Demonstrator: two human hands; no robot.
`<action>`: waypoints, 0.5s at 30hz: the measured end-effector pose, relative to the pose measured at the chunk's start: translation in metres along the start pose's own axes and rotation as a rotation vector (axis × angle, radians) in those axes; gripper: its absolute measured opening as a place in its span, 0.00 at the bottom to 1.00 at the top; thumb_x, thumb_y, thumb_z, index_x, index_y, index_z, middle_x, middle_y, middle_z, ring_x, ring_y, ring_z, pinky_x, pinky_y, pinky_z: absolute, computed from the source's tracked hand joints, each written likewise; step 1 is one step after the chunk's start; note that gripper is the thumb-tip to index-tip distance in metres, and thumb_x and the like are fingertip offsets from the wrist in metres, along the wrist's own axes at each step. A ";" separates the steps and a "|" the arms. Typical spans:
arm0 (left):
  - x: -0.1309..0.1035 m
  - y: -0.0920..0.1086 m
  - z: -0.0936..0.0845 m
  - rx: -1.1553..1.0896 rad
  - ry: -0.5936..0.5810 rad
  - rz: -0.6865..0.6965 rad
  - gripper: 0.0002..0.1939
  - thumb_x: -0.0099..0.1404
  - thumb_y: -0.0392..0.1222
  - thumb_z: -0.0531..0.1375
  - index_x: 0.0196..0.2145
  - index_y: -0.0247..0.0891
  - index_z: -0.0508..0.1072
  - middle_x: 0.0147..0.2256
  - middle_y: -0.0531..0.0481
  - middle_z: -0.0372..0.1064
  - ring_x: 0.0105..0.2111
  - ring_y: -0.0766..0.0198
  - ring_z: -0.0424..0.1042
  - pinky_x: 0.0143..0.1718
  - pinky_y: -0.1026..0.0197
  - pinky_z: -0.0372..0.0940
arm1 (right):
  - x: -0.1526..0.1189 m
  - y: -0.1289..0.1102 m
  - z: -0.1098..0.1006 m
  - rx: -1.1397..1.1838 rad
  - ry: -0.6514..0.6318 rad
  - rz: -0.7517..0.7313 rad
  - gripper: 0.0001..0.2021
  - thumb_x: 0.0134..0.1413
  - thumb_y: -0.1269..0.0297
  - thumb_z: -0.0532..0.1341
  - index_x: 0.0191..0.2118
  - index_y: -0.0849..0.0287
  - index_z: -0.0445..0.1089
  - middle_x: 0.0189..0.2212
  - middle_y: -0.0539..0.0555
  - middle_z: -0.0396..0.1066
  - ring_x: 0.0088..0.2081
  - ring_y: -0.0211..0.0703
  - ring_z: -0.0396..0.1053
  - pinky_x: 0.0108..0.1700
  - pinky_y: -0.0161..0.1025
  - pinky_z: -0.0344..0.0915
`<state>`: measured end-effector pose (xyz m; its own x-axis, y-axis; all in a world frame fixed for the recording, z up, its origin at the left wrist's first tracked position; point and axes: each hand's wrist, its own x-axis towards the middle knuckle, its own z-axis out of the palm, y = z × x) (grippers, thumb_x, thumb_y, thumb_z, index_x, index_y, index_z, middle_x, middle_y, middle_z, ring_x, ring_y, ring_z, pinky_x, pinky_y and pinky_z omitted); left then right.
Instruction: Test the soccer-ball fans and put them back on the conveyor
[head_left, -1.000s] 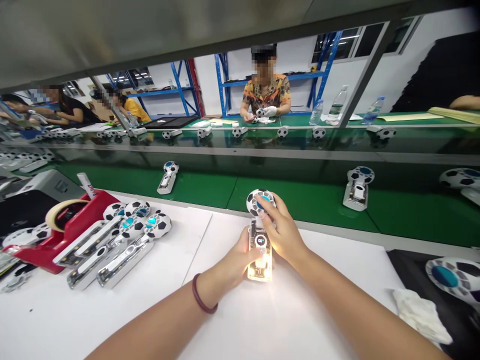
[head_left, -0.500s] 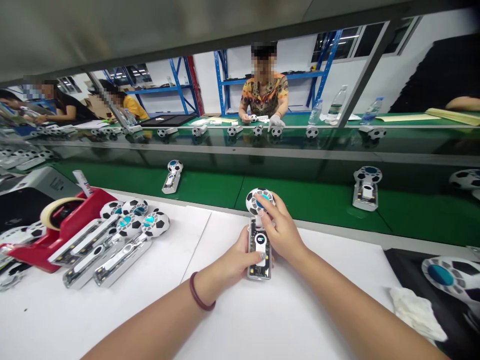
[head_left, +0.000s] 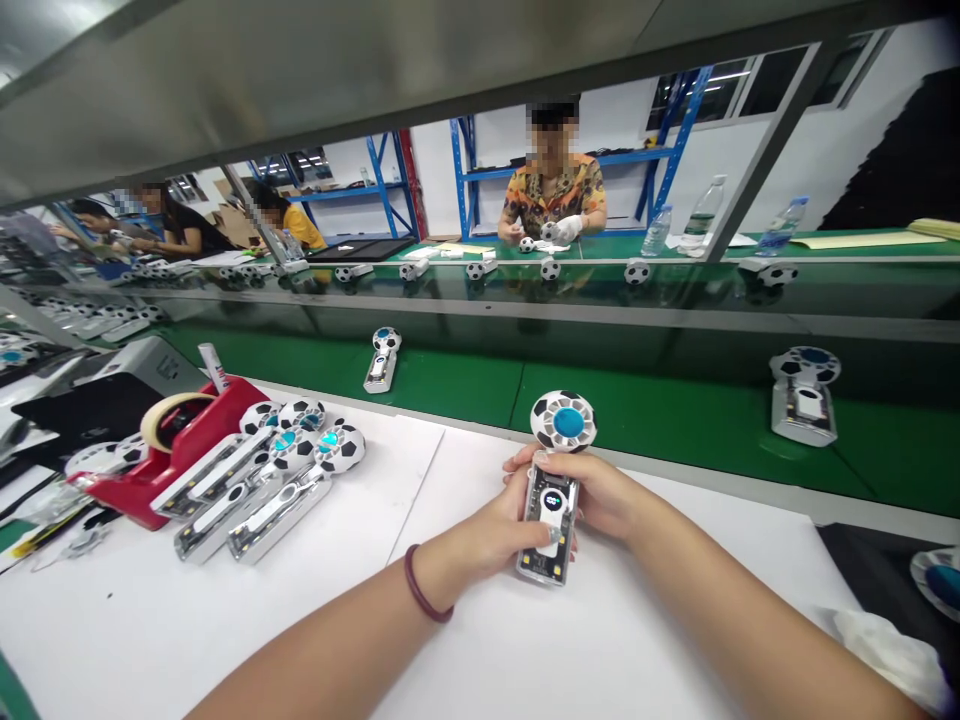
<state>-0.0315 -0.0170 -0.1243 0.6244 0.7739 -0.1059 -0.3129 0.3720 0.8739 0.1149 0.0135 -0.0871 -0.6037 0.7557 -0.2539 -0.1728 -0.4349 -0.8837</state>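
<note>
A handheld fan (head_left: 564, 422) with a soccer-ball head, blue centre and clear handle stands upright between my hands, its small round display lit and showing 100. Wrapped about the handle from the left is my left hand (head_left: 495, 532), thumb on the white front strip. My right hand (head_left: 606, 488) grips the upper handle from the right, its thumb just under the ball head; its other fingers are partly hidden behind. Several similar fans (head_left: 341, 448) lie side by side on the white table to the left.
A red tape dispenser (head_left: 176, 450) stands beside the lying fans. On the green conveyor (head_left: 465, 375) rest one fan at left (head_left: 381, 362) and another at right (head_left: 804, 400). A white cloth (head_left: 889, 645) lies at the right. Across the line a gloved person (head_left: 553, 195) handles a ball-shaped piece.
My right hand has moved down from the ball head to the upper handle, uncovering the blue centre. My view has shifted a little. The person opposite has lifted a ball-shaped piece.
</note>
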 end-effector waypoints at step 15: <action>-0.003 0.010 0.002 0.052 -0.090 0.005 0.36 0.49 0.43 0.67 0.52 0.38 0.55 0.34 0.47 0.68 0.30 0.61 0.72 0.33 0.59 0.66 | 0.003 -0.001 0.006 0.069 -0.023 0.016 0.13 0.40 0.57 0.64 0.33 0.59 0.70 0.36 0.54 0.70 0.22 0.39 0.68 0.11 0.29 0.53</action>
<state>-0.0348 -0.0166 -0.1148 0.6851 0.7259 -0.0608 -0.2798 0.3393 0.8981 0.1090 0.0131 -0.0849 -0.6248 0.7369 -0.2580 -0.2158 -0.4805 -0.8500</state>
